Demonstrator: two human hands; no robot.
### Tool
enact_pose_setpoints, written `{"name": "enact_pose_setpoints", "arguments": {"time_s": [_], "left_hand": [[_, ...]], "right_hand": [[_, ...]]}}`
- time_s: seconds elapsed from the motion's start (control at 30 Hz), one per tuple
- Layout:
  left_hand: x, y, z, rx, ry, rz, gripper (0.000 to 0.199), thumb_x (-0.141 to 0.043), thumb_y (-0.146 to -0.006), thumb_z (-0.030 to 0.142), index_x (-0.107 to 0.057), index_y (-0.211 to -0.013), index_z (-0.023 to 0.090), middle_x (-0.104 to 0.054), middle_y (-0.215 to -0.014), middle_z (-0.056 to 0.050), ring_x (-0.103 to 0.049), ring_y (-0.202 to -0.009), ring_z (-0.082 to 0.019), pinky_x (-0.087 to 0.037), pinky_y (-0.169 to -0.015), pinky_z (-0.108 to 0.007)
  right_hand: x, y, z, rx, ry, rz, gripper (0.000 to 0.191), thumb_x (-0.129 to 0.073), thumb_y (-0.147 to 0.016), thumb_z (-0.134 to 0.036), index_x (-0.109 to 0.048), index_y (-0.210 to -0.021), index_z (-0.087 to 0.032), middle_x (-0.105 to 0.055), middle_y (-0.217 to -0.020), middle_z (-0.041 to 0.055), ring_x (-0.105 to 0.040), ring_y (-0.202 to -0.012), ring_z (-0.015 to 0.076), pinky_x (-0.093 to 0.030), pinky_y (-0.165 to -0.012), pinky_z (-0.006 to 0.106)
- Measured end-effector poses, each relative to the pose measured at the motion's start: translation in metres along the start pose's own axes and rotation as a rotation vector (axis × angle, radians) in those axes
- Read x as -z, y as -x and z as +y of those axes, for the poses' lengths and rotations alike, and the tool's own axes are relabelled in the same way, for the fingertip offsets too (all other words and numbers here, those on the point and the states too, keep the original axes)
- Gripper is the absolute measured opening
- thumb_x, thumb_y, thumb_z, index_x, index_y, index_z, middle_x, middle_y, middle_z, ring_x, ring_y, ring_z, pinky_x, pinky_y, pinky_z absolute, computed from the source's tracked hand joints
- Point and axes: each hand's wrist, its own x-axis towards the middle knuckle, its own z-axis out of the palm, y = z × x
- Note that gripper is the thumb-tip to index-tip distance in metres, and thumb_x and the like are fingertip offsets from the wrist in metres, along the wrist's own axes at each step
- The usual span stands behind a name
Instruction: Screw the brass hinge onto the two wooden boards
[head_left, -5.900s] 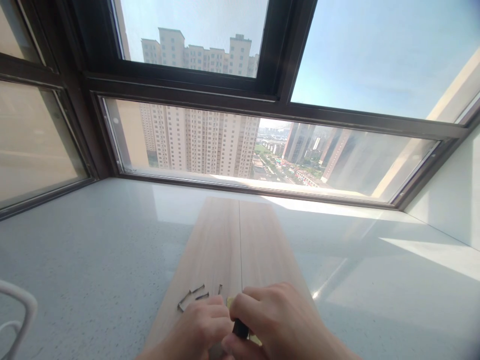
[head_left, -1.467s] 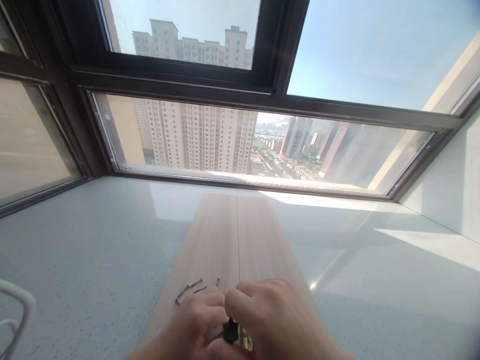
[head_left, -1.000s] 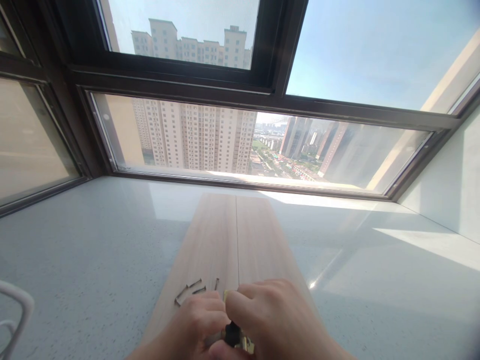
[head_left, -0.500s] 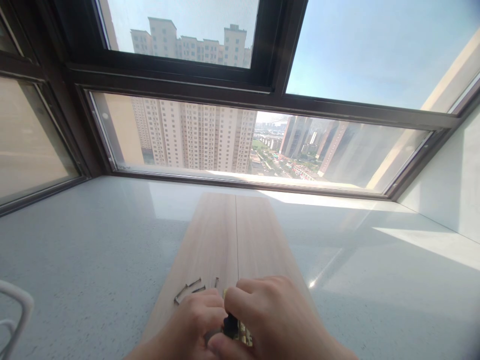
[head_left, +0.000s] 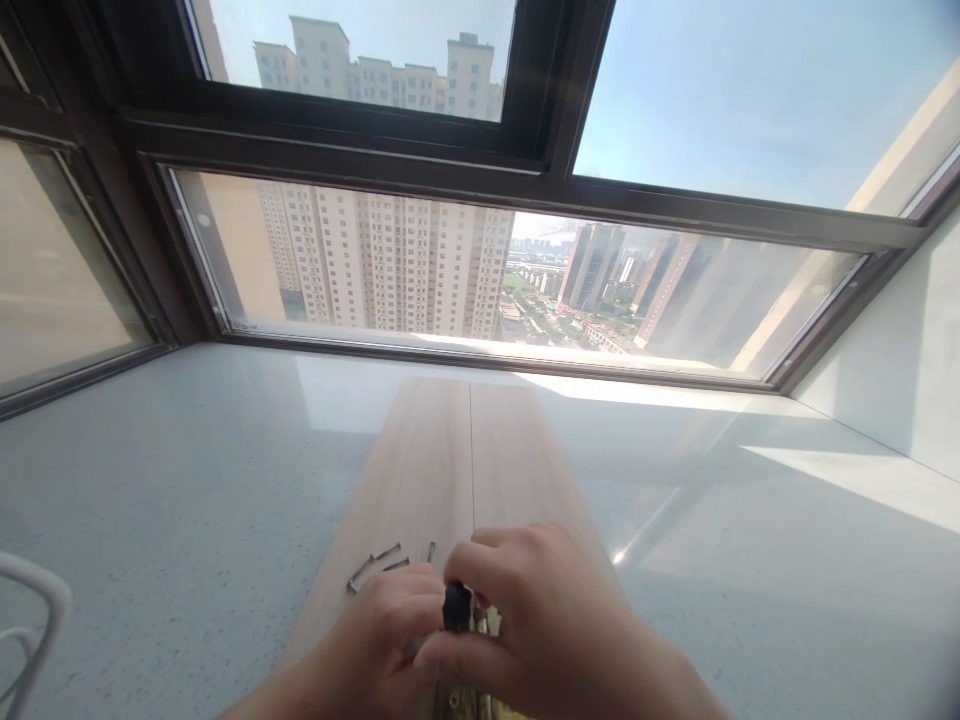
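Observation:
My right hand (head_left: 536,610) is closed around the black ridged handle of what looks like a screwdriver (head_left: 457,607), thumb below and fingers curled over the top. My left hand (head_left: 390,625) is closed right beside it, fingertips against the handle's left side; what it pinches is hidden. Under both hands lies a brass-coloured hinge (head_left: 459,702), mostly covered by them. It rests on two pale wooden boards (head_left: 427,450) set edge to edge. Several loose screws (head_left: 386,552) lie on the left board, just beyond my left hand.
The boards lie on a speckled white sill (head_left: 202,500), their far ends near the dark window frame (head_left: 525,365). A white bent tube (head_left: 56,600) stands at the left edge. A pale wall (head_left: 885,350) rises on the right.
The black handle shows more and sits higher between my hands. My right hand has shifted slightly up, and more of the brass hinge shows below. The whole view has tilted slightly.

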Motion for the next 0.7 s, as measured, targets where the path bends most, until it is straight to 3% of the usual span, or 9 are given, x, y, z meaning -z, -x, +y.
{"name": "enact_pose_setpoints", "arguments": {"time_s": [0.17, 0.4, 0.7], "left_hand": [[0.0017, -0.0016, 0.0019, 0.066, 0.121, 0.037, 0.028, -0.047, -0.093, 0.03, -0.057, -0.069, 0.018, -0.066, -0.071, -0.001, -0.06, -0.066, -0.014, -0.043, -0.063, -0.023], [0.0002, 0.0029, -0.0005, 0.103, 0.089, 0.027, 0.02, -0.051, -0.088, 0.025, -0.06, -0.072, 0.018, -0.068, -0.073, -0.002, -0.062, -0.069, -0.016, -0.044, -0.064, -0.025], [-0.0011, 0.0018, -0.0022, 0.079, 0.074, 0.021, 0.024, -0.048, -0.091, 0.028, -0.061, -0.073, 0.018, -0.069, -0.075, -0.004, -0.063, -0.07, -0.017, -0.046, -0.065, -0.026]], "right_hand": [[0.0046, 0.0025, 0.0011, 0.027, -0.058, 0.031, 0.032, -0.062, -0.086, -0.053, -0.063, -0.082, -0.022, -0.062, -0.071, -0.0028, -0.045, -0.058, 0.0111, -0.021, -0.053, 0.025], [0.0061, 0.0041, -0.0014, 0.086, -0.086, 0.013, 0.018, -0.061, -0.087, -0.035, -0.057, -0.076, -0.02, -0.06, -0.07, -0.0044, -0.041, -0.058, 0.0096, -0.021, -0.053, 0.025], [0.0061, 0.0048, -0.0021, 0.084, -0.073, 0.0, 0.02, -0.059, -0.087, -0.036, -0.055, -0.075, -0.02, -0.06, -0.069, -0.0045, -0.041, -0.057, 0.0096, -0.02, -0.052, 0.025]]}}
